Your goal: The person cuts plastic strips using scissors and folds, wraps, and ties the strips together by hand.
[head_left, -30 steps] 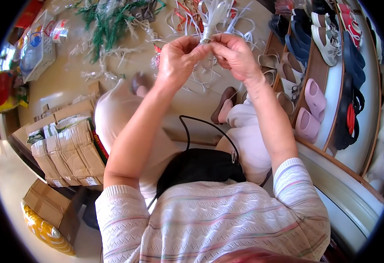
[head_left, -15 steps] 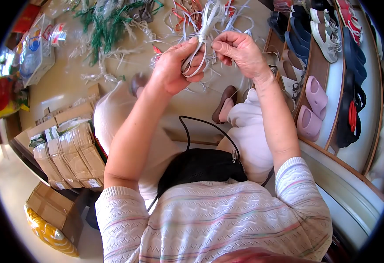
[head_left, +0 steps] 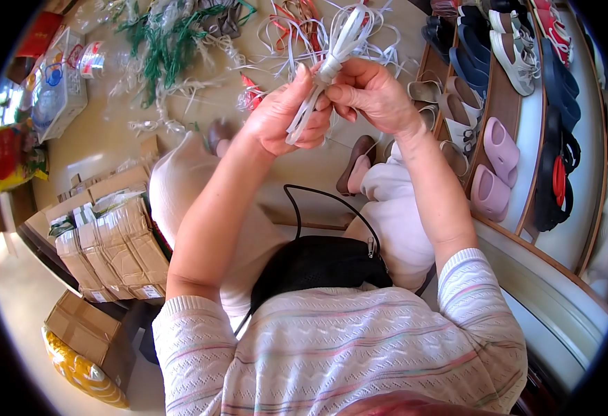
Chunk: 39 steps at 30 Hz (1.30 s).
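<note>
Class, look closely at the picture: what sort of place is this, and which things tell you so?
Probably a home's entrance area: rows of shoes and pink slippers on a rack, with flattened cardboard stacked opposite.

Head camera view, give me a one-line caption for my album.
Left hand gripping a white bundle, right hand at its binding, green strings off left, pink clogs off right.

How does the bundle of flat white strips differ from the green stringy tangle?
The bundle of flat white strips is cinched by a wrapped band; the green stringy tangle is loose and spread out. The bundle is up at the left hand and right hand, the tangle down on the floor. Both have thin, flexible strands.
</note>
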{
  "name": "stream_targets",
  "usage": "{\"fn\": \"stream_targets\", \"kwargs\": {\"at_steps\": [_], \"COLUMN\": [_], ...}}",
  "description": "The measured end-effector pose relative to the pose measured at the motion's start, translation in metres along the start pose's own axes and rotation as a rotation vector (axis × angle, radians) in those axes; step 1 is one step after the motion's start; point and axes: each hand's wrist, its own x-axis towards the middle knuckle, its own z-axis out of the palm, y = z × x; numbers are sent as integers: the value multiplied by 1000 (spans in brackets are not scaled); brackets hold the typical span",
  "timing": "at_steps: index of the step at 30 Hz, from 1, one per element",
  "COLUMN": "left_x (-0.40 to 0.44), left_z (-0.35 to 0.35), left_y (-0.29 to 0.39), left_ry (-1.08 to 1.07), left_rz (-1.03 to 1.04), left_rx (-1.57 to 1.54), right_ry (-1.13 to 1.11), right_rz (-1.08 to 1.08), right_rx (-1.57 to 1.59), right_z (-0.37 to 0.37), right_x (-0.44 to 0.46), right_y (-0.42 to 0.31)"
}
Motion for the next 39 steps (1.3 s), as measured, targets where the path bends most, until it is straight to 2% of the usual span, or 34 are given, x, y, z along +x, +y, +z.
{"fn": "stream_targets", "kwargs": {"at_steps": [3, 6, 7, 10, 14, 19, 22, 28, 31, 34, 37, 39], "left_x": [-4, -2, -3, -4, 3, 4, 4, 4, 3, 3, 8, 9], "left_z": [3, 16, 11, 21, 13, 13, 12, 10, 19, 13, 16, 17], "left_y": [1, 10, 12, 15, 1, 7, 7, 9, 10, 7, 8, 8], "left_ry": [242, 440, 517, 569, 650, 693, 641, 530, 570, 489, 609, 609], "left_rz": [-31, 132, 163, 237, 315, 368, 314, 309, 241, 255, 313, 357], "left_rx": [-7, 619, 664, 750, 711, 258, 121, 41, 38, 26, 118, 136], "right_ry": [83, 130, 163, 238, 282, 363, 302, 67, 61, 86, 93, 66], "right_rz": [-9, -25, -32, -37, 2, -22, -105, -33, -7, -77, -95, -82], "right_rx": [-34, -110, -127, -172, -180, -135, -69, -80, 67, -24, -132, -121], "right_z": [3, 1, 1, -1, 2, 21, 22, 17, 17, 11, 14, 20], "right_x": [1, 4, 4, 6, 9, 9, 8, 5, 4, 6, 6, 2], "right_y": [5, 6, 6, 5, 8, 9, 8, -10, -23, -14, -5, -8]}}
